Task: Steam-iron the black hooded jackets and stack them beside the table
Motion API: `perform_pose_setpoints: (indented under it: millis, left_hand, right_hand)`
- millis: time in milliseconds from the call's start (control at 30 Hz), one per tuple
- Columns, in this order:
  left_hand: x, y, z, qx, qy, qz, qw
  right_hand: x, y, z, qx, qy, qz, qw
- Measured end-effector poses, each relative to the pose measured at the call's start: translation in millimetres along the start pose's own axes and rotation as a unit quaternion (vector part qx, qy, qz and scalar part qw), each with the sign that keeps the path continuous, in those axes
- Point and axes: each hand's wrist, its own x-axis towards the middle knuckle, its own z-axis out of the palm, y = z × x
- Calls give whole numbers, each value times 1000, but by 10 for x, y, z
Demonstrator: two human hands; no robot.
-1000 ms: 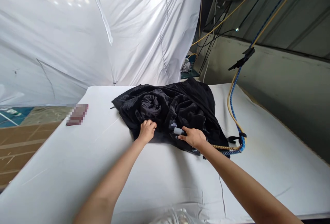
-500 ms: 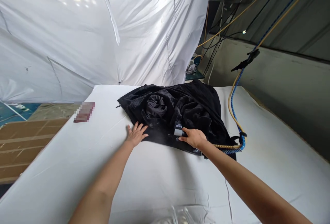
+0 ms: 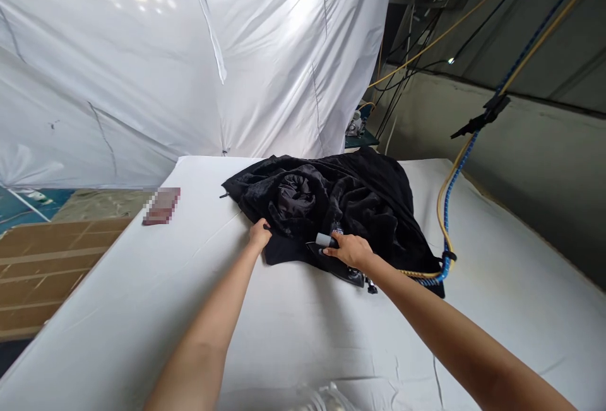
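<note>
A black, plush-lined garment point(image 3: 362, 199) lies bunched on the white-covered table point(image 3: 279, 322). At its near left edge, my left hand point(image 3: 260, 234) is closed with the fingertips gripping the cloth. The fingers of my right hand point(image 3: 353, 249) wrap round the grey and black handle of a steam iron point(image 3: 324, 240), which rests over the garment's front strip. Much of the iron's body is hidden against the black cloth and behind my hand. A yellow and blue hose point(image 3: 442, 266) trails from behind my right wrist.
The hose rises to the upper right, held together by a black clamp point(image 3: 481, 115). A dark red item point(image 3: 163, 206), partly pixelated, lies at the table's left. White sheeting point(image 3: 142, 70) hangs behind. Cardboard point(image 3: 52, 272) is beyond the left edge, and clear plastic point(image 3: 326, 398) is at the front.
My left hand, flat and spread before, has closed on the garment's edge and lifted it slightly. The iron's handle has swung to point more to the left in my right hand.
</note>
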Motion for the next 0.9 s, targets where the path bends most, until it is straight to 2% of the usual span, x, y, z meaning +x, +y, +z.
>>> perform_pose_setpoints:
  millis: [67, 167, 233, 400, 567, 700, 900]
  left_hand:
    - [22, -11, 26, -6, 38, 8, 999]
    - [14, -77, 82, -12, 93, 65, 994]
    - [17, -121, 108, -17, 95, 75, 992]
    - [104, -132, 10, -20, 34, 25, 999]
    - [88, -129, -164, -11, -111, 15, 994]
    - [87, -121, -176, -8, -103, 35, 994]
    - [271, -60, -213, -42, -93, 30, 994]
  right_hand:
    - [-11, -2, 4, -1, -1, -1, 1000]
    - [-26, -12, 39, 5, 2, 8, 1000]
    - [-32, -29, 66, 6, 4, 9, 1000]
    - [-8, -131, 90, 19, 3, 17, 1000]
    - [49, -298, 64, 48, 13, 47, 998]
    - [64, -417, 36, 38, 4, 9, 999]
    - [73, -632, 38, 11, -8, -59, 998]
